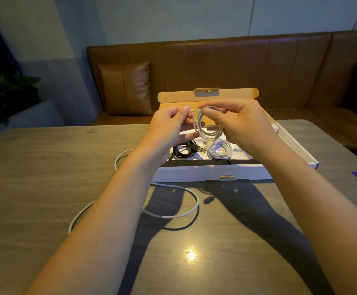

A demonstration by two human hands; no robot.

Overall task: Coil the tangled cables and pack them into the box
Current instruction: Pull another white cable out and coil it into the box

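Over the open white cardboard box [194,173], already holding black and white coils, your right hand [245,124] grips the half-wound white cable [207,126], left hand [169,124] pinching its strand, the rest loose on the table

No legible text anywhere

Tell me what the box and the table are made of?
The box looks like cardboard: its raised lid is plain matte brown inside with a folded tab, and its walls are white outside. The table looks like wood or a wood-look laminate: grey-brown streaky grain, smooth enough to mirror a lamp as a bright spot. Which of the two, I cannot tell.
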